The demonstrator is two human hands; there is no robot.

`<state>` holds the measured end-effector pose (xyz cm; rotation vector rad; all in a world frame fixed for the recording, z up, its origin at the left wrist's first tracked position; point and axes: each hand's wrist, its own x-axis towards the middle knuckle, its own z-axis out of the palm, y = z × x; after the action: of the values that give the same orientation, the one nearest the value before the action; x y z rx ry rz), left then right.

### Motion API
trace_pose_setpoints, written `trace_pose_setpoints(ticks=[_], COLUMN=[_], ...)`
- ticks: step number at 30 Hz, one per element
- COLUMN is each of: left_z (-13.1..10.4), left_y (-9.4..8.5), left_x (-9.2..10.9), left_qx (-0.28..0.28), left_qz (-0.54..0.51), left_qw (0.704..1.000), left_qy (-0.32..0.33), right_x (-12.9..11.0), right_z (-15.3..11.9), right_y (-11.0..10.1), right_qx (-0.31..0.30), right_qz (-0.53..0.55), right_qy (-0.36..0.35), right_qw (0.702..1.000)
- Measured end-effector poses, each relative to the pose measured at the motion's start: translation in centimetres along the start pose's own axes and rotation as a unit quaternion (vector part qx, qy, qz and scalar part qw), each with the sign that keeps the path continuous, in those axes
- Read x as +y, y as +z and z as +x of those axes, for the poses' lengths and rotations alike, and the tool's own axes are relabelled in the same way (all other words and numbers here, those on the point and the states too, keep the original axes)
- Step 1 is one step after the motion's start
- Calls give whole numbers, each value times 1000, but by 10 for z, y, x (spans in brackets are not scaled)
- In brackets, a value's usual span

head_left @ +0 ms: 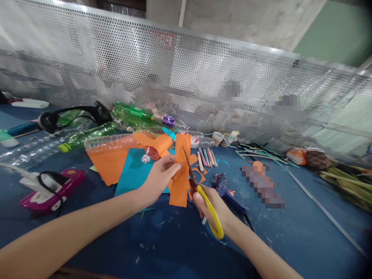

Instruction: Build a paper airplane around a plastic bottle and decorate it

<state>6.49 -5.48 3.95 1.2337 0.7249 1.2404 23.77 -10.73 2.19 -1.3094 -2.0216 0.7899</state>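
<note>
While the orange strip (179,184) stands nearly upright above the blue table (171,244), left hand (161,176) pinches its left edge, thumb on front. Right hand (220,207) is wrapped round the handles of the scissors (209,205), blades over the strip's right side; can't tell if they're biting. Some cutting looks done: orange offcuts (193,159) lie just right of it. Strip's outline looks mostly intact, so I'd guess most of this cut remains. Blue sheet (133,170) left, glue gun (231,197) right, both unheld.
</note>
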Motion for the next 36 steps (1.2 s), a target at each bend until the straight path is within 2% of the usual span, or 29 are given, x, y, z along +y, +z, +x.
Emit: trace_pose_setpoints(ticks=[5, 10, 14, 20, 36], left_z=[0, -2, -3, -4, -4], left_y=[0, 2, 2, 2, 2], left_x=[2, 1, -1, 0, -2], left_qx=[-12, -37, -43, -51, -57], left_qz=[-12, -42, -21, 8, -9], left_qw=[999, 997, 998, 999, 998], left_qy=[-39, -55, -40, 1, -18], right_x=[-1, -9, -7, -3, -6], right_z=[-2, -5, -5, -3, -1], right_y=[-3, -8, -8, -6, -2], right_qx=[-42, -24, -42, -28, 4], right_qz=[36, 9, 18, 21, -19], right_qy=[23, -9, 11, 12, 32], right_qw=[998, 1000, 999, 999, 999])
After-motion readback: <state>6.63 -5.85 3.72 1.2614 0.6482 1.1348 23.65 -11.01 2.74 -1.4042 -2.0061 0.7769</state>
